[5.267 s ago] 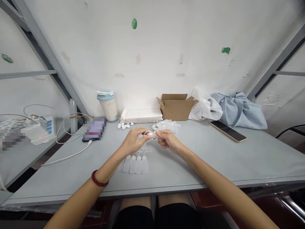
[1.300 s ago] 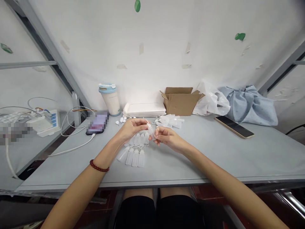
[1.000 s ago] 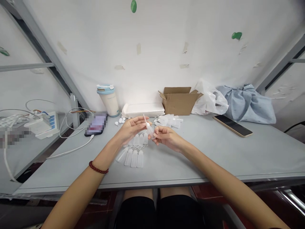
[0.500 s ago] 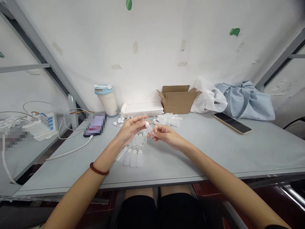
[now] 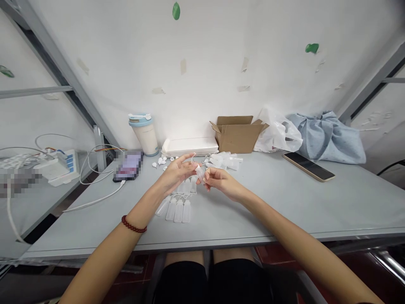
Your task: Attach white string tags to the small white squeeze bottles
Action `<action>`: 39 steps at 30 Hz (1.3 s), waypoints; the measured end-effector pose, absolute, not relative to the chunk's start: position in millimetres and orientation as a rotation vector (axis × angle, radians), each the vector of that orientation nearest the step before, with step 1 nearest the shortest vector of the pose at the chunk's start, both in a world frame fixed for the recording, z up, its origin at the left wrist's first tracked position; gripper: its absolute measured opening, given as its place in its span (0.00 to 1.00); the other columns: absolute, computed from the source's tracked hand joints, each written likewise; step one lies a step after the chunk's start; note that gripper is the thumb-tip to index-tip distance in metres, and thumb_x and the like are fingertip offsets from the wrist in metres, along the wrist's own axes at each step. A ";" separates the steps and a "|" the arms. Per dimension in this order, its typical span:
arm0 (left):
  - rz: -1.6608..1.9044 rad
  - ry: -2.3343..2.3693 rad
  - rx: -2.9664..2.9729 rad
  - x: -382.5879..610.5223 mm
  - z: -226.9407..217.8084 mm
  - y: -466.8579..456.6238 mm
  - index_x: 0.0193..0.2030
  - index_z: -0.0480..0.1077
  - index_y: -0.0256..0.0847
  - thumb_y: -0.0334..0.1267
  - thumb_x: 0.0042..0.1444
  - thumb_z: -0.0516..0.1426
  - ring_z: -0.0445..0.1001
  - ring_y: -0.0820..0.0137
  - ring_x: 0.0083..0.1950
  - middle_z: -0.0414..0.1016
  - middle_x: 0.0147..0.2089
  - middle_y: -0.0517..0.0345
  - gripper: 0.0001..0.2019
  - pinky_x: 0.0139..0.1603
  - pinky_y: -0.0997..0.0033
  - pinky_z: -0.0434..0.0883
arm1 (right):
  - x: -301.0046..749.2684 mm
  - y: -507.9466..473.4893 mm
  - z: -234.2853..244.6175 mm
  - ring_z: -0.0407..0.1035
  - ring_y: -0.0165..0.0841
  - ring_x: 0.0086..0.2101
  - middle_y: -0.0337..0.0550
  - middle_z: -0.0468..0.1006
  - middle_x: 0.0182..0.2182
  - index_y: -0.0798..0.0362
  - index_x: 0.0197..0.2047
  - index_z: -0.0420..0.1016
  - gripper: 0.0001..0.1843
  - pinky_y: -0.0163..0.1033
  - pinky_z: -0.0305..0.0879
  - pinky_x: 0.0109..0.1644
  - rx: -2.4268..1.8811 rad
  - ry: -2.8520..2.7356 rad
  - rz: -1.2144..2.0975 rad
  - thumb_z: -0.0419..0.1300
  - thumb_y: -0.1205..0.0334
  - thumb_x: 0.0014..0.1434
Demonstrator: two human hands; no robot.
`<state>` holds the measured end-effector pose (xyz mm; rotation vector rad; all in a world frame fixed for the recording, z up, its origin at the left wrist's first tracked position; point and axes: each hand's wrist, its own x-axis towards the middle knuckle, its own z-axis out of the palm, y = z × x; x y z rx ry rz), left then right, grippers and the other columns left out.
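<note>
My right hand (image 5: 219, 181) pinches a small translucent squeeze bottle (image 5: 200, 173) above the grey table (image 5: 284, 202). My left hand (image 5: 177, 174) is at the bottle's tip, thumb and a finger closed on its small cap, the other fingers spread. Under the hands lies a row of several finished bottles (image 5: 177, 209), with more behind them. A pile of loose bottles (image 5: 226, 160) sits beyond my right hand, and small white caps (image 5: 161, 161) are scattered beyond my left hand.
At the back stand a blue-lidded cup (image 5: 144, 134), a stack of white trays (image 5: 189, 146), an open cardboard box (image 5: 236, 134), a plastic bag (image 5: 278, 134) and blue cloth (image 5: 329, 137). One phone (image 5: 308, 166) lies right, another phone (image 5: 128, 165) with cable left.
The bottle has stayed between both hands while my left hand's fingers shifted at its tip. The row of bottles on the table has grown since the earliest frame.
</note>
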<state>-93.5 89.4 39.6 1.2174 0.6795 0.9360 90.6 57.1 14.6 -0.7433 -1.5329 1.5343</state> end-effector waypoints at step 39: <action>0.963 0.817 1.428 -92.4 27.4 97.0 0.30 0.76 0.37 0.44 0.42 0.65 0.69 0.69 0.36 0.75 0.33 0.55 0.12 0.44 0.66 0.63 | 93.0 58.7 19.4 0.52 0.22 0.18 0.35 0.68 0.24 0.53 0.38 0.64 0.15 0.35 0.56 0.27 -0.924 -1.459 1.591 0.59 0.52 0.54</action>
